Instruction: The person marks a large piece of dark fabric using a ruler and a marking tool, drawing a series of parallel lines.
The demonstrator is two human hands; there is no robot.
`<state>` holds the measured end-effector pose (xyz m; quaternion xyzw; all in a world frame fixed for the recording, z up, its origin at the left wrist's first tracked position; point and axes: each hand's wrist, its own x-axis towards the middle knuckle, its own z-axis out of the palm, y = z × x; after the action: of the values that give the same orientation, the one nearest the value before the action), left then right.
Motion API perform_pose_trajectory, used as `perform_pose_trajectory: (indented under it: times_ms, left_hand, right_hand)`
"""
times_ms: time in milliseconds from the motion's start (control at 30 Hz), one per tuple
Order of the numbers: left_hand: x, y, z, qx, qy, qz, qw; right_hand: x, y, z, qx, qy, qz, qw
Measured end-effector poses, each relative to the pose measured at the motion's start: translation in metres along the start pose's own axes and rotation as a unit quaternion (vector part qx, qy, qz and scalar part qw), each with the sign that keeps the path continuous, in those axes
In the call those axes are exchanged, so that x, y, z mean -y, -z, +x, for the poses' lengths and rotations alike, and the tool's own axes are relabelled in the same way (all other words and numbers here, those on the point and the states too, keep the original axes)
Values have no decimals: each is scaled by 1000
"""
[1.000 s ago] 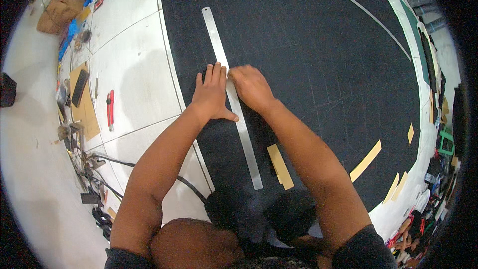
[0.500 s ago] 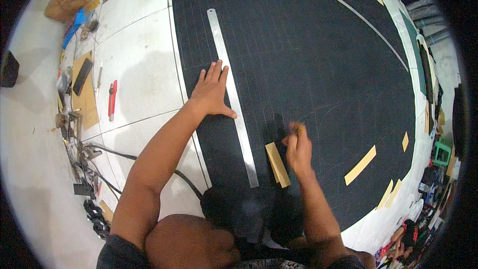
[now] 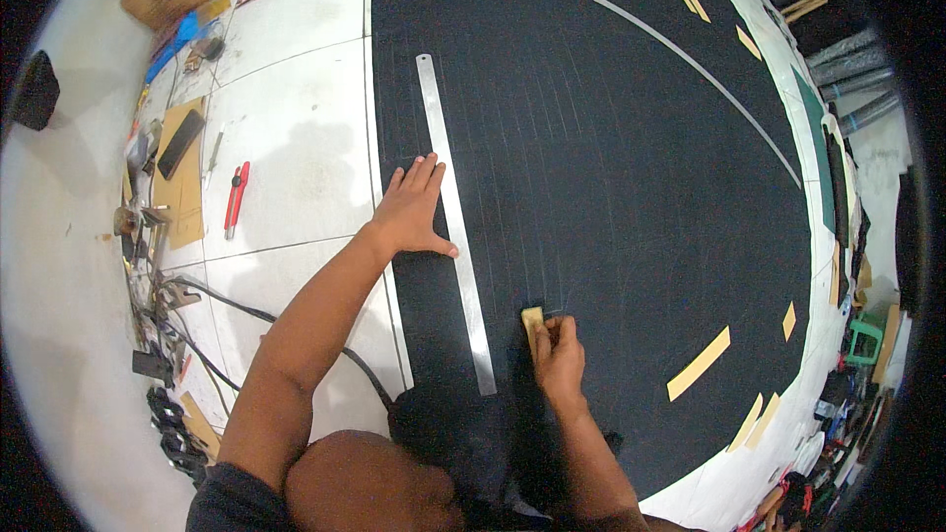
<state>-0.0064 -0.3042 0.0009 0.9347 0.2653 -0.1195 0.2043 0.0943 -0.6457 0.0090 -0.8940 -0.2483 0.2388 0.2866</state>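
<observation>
A head-worn fisheye looks down from above at both hands [image 3: 409, 215] [image 3: 560, 357].

Dark, seemingly short sleeve [image 3: 236, 500]

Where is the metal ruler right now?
In the head view, the metal ruler lies on the black fabric, near its left edge, the left hand against it.

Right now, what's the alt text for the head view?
A spread left hand touches a metal ruler on a black sheet while the right hand touches a tan strip. A red cutter lies to the left.
</observation>
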Motion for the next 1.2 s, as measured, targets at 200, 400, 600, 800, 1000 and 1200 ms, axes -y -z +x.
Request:
perform_pose_trajectory:
  times_ms: [200,400,600,800,1000,1200]
  left_hand:
    - [-2,-1,0,10,9,6,1000]
    - [-10,1,3,-1,15,10,1000]
    - [-7,5,2,-7,11,-3,1000]
    - [-9,5,3,-10,6,-3,1000]
    - [-12,9,4,21,18,-5,1000]
    - [-6,8,2,14,11,-2,1000]
  right_hand:
    - [38,-23,76,-9,14,148,989]
    - [98,-56,149,16,77,143,987]
    - [132,-83,188,7,69,97,993]
    - [136,-102,199,-44,115,69,990]
    - [136,-104,198,-29,102,80,991]
    - [137,-104,196,-32,117,92,988]
